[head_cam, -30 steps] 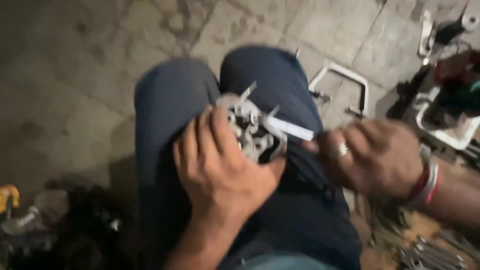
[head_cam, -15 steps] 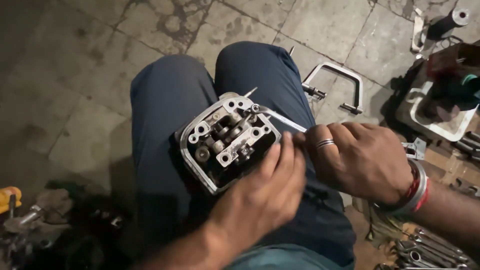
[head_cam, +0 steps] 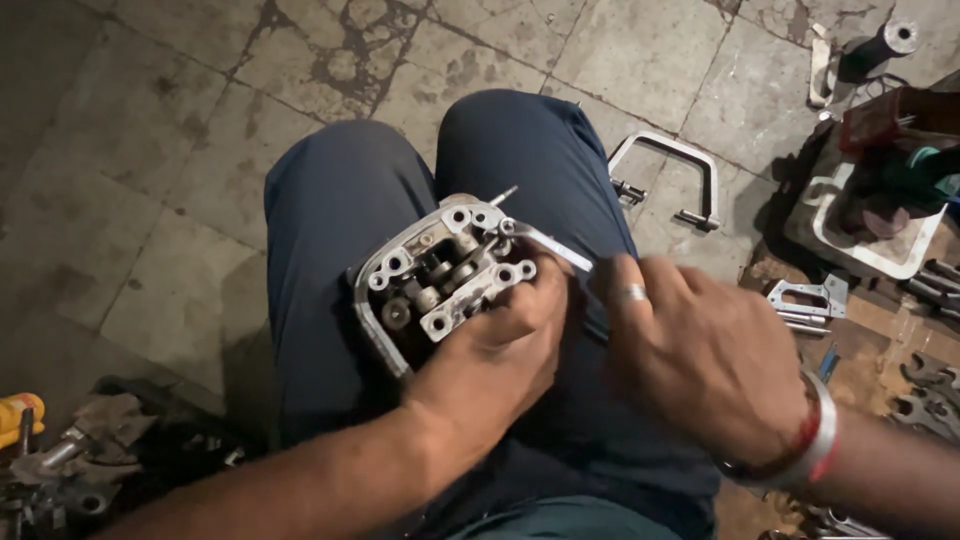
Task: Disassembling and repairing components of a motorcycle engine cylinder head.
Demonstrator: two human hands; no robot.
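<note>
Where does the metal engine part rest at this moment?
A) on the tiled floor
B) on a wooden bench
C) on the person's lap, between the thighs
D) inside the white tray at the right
C: the metal engine part lies on the dark blue trousers, and the left hand steadies it from below while the right hand is beside it.

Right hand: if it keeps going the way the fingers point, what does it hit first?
The right hand points up-left. Its fingers already reach the thin flat metal blade, so first contact is probably that blade, then the engine cylinder head held in the left hand. Depth is unclear.
</note>
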